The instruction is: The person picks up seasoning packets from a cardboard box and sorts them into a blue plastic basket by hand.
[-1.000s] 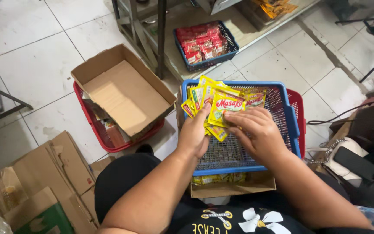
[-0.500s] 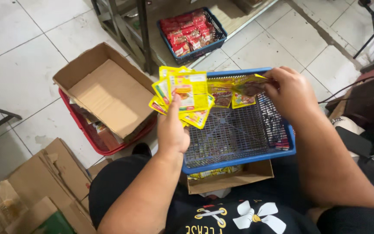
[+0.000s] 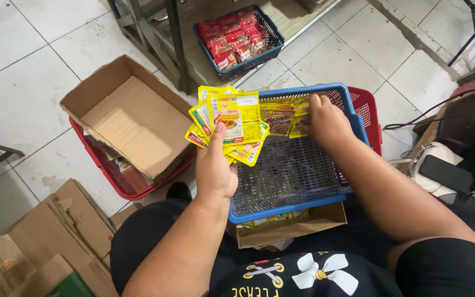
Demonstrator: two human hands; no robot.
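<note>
Our left hand (image 3: pixel 215 173) raised, fingers gripping a fanned stack of yellow foil sachets (image 3: pixel 229 124) above the blue plastic mesh basket (image 3: pixel 295 176), our right hand (image 3: pixel 325 118) inside it, fingertips closed on more yellow sachets (image 3: pixel 281 115) standing against its far wall

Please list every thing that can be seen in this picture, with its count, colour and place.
sachets: a fanned bunch, yellow, in the left hand
sachets in basket: a few, yellow, far end
blue basket: one, on the lap
red basket: one, left floor, under the open box
open box: one, brown
dark basket: one, holds red packets
left hand: holds the bunch
right hand: on the sachets in basket
</note>
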